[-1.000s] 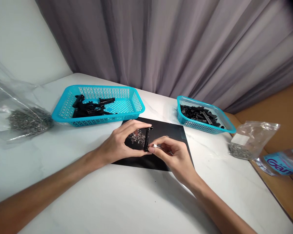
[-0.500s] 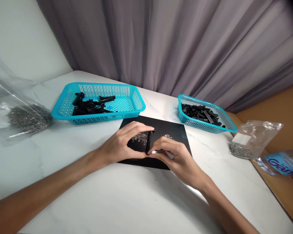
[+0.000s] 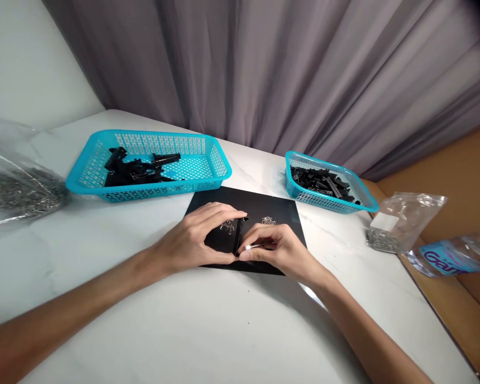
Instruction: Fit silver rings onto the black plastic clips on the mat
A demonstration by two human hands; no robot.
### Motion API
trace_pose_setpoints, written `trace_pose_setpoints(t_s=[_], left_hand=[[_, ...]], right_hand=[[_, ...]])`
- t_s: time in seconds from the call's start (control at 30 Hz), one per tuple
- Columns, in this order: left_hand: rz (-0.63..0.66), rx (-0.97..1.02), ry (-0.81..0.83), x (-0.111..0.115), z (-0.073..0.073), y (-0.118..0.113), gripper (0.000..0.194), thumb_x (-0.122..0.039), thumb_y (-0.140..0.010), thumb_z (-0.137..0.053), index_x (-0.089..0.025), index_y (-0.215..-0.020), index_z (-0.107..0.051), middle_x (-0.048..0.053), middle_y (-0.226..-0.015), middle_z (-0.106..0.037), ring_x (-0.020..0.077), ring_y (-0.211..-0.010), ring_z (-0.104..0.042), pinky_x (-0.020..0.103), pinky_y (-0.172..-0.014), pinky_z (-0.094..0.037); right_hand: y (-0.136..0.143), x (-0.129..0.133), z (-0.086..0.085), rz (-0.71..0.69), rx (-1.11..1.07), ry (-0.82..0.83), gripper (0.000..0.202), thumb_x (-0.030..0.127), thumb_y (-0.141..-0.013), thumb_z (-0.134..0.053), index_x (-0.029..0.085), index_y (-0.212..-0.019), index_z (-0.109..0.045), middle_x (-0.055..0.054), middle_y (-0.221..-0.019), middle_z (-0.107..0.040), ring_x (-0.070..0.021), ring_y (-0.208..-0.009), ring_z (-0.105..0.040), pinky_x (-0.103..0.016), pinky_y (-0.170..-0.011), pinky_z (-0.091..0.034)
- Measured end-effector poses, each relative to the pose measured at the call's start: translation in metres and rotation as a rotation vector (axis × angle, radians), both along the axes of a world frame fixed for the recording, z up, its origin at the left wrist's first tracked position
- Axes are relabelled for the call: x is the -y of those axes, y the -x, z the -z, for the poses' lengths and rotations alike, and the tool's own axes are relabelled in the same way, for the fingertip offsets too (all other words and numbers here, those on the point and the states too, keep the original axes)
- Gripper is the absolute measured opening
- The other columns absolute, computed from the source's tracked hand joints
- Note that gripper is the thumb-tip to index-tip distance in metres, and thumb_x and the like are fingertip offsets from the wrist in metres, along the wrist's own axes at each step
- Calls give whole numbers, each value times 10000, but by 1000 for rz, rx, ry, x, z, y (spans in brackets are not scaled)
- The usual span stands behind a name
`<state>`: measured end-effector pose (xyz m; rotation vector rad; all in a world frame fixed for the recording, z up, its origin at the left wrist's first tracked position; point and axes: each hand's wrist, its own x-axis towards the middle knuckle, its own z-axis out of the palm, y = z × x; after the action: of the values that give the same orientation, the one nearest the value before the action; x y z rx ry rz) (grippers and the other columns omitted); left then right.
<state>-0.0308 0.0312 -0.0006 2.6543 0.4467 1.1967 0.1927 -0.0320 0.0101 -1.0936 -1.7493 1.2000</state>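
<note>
Over a black mat (image 3: 260, 201), my left hand (image 3: 192, 237) grips a long, narrow black plastic part (image 3: 239, 234) by its two ends, thumb at the near end and fingers at the far one. My right hand (image 3: 282, 246) is closed in a pinch on a thin tool with a white tip (image 3: 248, 247), right beside the near end of the part. Most of that tool is hidden by the fingers, so its kind does not show. Small metal pins (image 3: 227, 227) lie in a pile left of the part, and another pin pile (image 3: 269, 220) lies behind my right hand.
Blue baskets of black plastic parts stand behind: a left basket (image 3: 164, 190) and a right basket (image 3: 324, 201). A large clear bag of metal pins (image 3: 24, 192) lies at far left. At right are a smaller pin bag (image 3: 388, 237) and a plastic bottle (image 3: 444, 256).
The whole view has shifted, so things appear slightly further left. My left hand keeps its grip on the black part; my right fingers have shifted slightly around the white-tipped tool.
</note>
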Motion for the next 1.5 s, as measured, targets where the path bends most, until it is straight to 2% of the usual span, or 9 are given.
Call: trace_pose_setpoints(t_s=[0.3, 0.5, 0.67, 0.87, 0.97, 1.13, 1.27, 1.5], left_hand=[[-30, 63, 48, 3, -6, -3, 537, -257, -768, -830, -139, -1251, -626, 120, -1082, -718, 264, -1017, -696, 389, -874, -600], [6, 39, 64, 7, -6, -6, 574, -272, -742, -865, -121, -1241, -625, 131, -1067, -713, 270, -1009, -693, 405, -884, -598], [25, 31, 78, 7, -6, -6, 572, -277, -749, -869, -119, -1241, -624, 132, -1069, -714, 268, -1008, -694, 399, -874, -600], [28, -20, 36, 5, -1, -5, 589, -224, -754, -856, -125, -1277, -605, 141, -1132, -713, 284, -1064, -686, 442, -972, -581], [30, -19, 30, 6, 1, -5, 547, -222, -784, -824, -122, -1274, -604, 142, -1123, -712, 279, -1055, -688, 449, -979, -577], [-2, 97, 92, 5, -3, -6, 587, -291, -756, -865, -152, -1270, -618, 111, -1096, -715, 258, -1034, -691, 374, -885, -597], [-6, 106, 134, 5, -6, -4, 598, -295, -751, -874, -172, -1277, -618, 105, -1117, -718, 251, -1042, -687, 375, -893, -589], [2, 96, 101, 6, -6, -1, 570, -310, -788, -841, -181, -1291, -606, 111, -1131, -704, 260, -1066, -677, 399, -913, -588]], right_hand=[[1, 12, -1, 24, -5, -169, 80, 272, -937, -719, 204, -911, -753, -32, -915, -702, -167, -869, -660, -298, -779, -515], [-6, 13, -14, -101, 89, -204, 77, 194, -958, -685, 195, -919, -752, -32, -922, -718, -151, -847, -661, -293, -797, -520], [-8, 12, -14, -101, 88, -187, 78, 210, -964, -678, 196, -928, -746, -35, -916, -710, -146, -818, -652, -277, -735, -539], [-6, 15, -7, -75, 143, -182, 91, 215, -980, -652, 201, -926, -725, -35, -901, -677, -150, -826, -631, -254, -655, -522], [-5, 14, -3, -70, 116, -172, 76, 218, -965, -678, 198, -914, -731, -27, -887, -680, -144, -812, -634, -258, -675, -521], [-4, 11, -5, -2, 40, -234, 47, 241, -927, -736, 206, -903, -757, -23, -890, -718, -150, -826, -649, -291, -766, -530], [-3, 15, -11, -15, 64, -332, 71, 208, -972, -671, 208, -954, -739, -42, -942, -723, -169, -880, -666, -335, -837, -539], [-1, 23, -16, -47, 186, -376, 117, 178, -1025, -565, 205, -1020, -678, -58, -987, -700, -169, -905, -668, -323, -812, -540]])
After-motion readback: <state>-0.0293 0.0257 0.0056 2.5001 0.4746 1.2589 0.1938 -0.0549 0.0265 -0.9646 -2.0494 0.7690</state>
